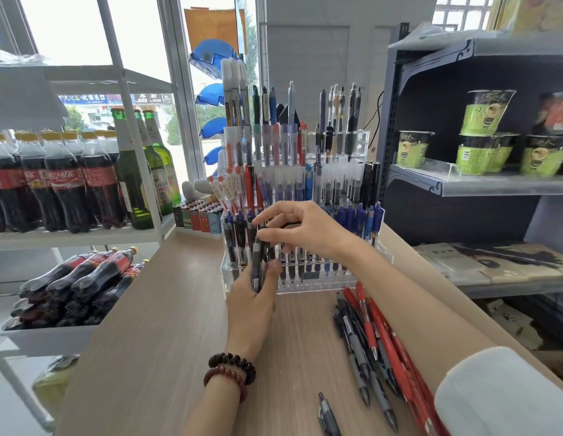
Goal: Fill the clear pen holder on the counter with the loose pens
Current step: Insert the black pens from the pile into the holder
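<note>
**Both hands at the clear pen holder**

The clear pen holder [305, 286] stands at the middle of the table [166, 309], its tiers crowded with upright pens; just before its lowest row the left grip [253, 297] is clenched round a bunch of dark pens [256, 269], held upright; the right grip [302, 228] reaches across from above, fingertips pinching the top of one of them; loose pens [371, 338], red and grey, lie on the table under the right forearm; beaded bracelets [233, 369] circle the left wrist; cola bottles [63, 184] fill the shelf to the left; noodle cups [487, 130] sit on the shelf to the right.
</note>
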